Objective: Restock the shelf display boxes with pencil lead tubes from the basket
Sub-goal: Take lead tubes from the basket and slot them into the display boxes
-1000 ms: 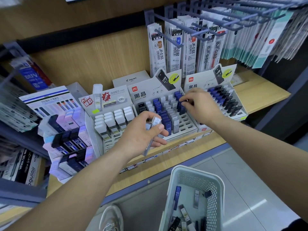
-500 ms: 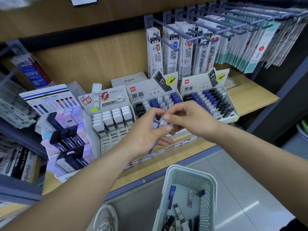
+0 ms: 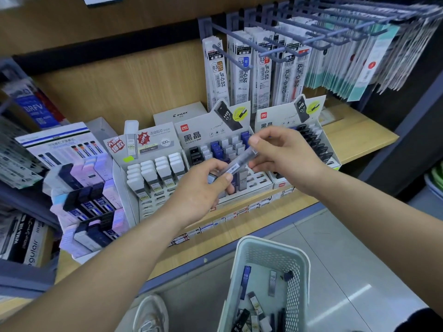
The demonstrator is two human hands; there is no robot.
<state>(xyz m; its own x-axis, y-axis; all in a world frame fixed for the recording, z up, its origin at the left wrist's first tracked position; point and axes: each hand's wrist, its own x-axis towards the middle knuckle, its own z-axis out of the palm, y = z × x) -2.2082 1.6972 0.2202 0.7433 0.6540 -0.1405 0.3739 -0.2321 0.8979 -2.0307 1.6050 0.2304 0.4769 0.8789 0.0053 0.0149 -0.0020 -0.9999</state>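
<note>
My left hand (image 3: 201, 190) and my right hand (image 3: 285, 156) both pinch one clear pencil lead tube (image 3: 239, 161), held slanted in the air in front of the middle display box (image 3: 215, 133). My left hand also keeps another small tube (image 3: 212, 178) against its palm. The middle box holds black, blue and grey tubes, with bare slots along its front rows. A second box (image 3: 268, 116) of the same brand stands to its right, partly hidden by my right hand. The pale green basket (image 3: 268, 250) sits low on the floor side with several loose tubes in it.
A box of white-capped tubes (image 3: 153, 171) stands left of the middle box, and a stepped pastel display (image 3: 84, 200) stands further left. Refill packs hang from pegs (image 3: 263, 51) above the shelf. My shoe (image 3: 151, 315) shows beside the basket.
My right hand left the middle box, came to my left hand and took hold of the long tube there. Both hands now hold it higher, stretched between them.
</note>
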